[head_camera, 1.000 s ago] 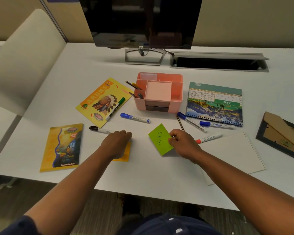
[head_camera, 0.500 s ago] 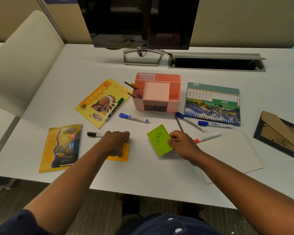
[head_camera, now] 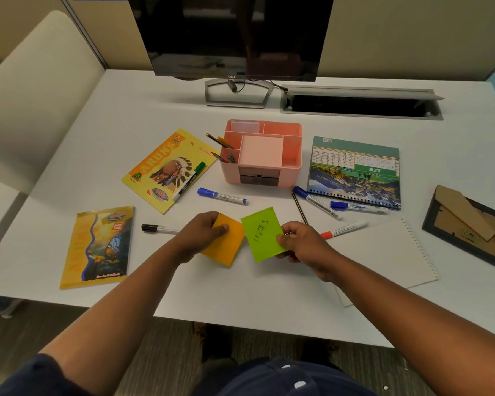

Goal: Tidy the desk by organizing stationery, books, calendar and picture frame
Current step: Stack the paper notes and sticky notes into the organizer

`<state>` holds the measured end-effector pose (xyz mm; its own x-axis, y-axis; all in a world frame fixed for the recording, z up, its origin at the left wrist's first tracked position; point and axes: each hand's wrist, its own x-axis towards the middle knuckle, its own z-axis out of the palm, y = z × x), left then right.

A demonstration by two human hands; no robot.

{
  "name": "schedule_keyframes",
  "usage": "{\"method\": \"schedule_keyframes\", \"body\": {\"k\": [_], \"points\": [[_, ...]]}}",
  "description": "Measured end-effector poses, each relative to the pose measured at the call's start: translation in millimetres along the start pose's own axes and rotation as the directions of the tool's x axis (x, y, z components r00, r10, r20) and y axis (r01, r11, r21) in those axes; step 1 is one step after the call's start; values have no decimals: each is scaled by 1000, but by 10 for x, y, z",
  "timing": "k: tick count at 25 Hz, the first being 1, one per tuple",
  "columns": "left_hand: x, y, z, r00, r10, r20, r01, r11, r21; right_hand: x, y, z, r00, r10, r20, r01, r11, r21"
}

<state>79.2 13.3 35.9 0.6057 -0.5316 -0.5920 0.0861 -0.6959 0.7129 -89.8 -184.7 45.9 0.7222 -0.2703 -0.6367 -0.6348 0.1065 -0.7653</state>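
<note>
Your left hand [head_camera: 200, 238] pinches the orange sticky pad [head_camera: 226, 244]; your right hand [head_camera: 300, 244] pinches the green sticky pad [head_camera: 262, 232]. The pink organizer [head_camera: 262, 155] sits behind them on the desk [head_camera: 126, 110].

white desk [head_camera: 269, 295], beige partition walls [head_camera: 412, 32]

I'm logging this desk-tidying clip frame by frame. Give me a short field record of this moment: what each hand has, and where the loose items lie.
left hand: holds orange sticky pad
right hand: pinches green sticky note, handwriting on it
organizer: pink, mid-desk, pencils in left slots
loose markers: green-capped on yellow book; blue; black; red
calendar: flat, right of organizer
picture frame: face down, far right
</note>
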Motion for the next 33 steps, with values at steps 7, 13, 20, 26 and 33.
{"method": "schedule_keyframes", "body": {"k": [7,13,20,26,33], "points": [[-79,331,395,989,-146,24,116,671,-732,-62,-57,76,995,-67,-74,72,995,68],[-118,529,667,999,-47,-20,19,701,-713,-104,-84,185,919,-287,-271,196,928,-318],[-147,630,789,996,-34,-82,-28,762,-647,-178,-119,227,943,-250,-221,183,941,-285],[-187,722,875,994,7,-107,-80,722,-688,-250,-176,237,979,-191,-75,180,975,-133],[-224,713,794,957,236,-170,-270,937,-221,-210,-303,33,853,-475,-217,360,836,-413]]}}
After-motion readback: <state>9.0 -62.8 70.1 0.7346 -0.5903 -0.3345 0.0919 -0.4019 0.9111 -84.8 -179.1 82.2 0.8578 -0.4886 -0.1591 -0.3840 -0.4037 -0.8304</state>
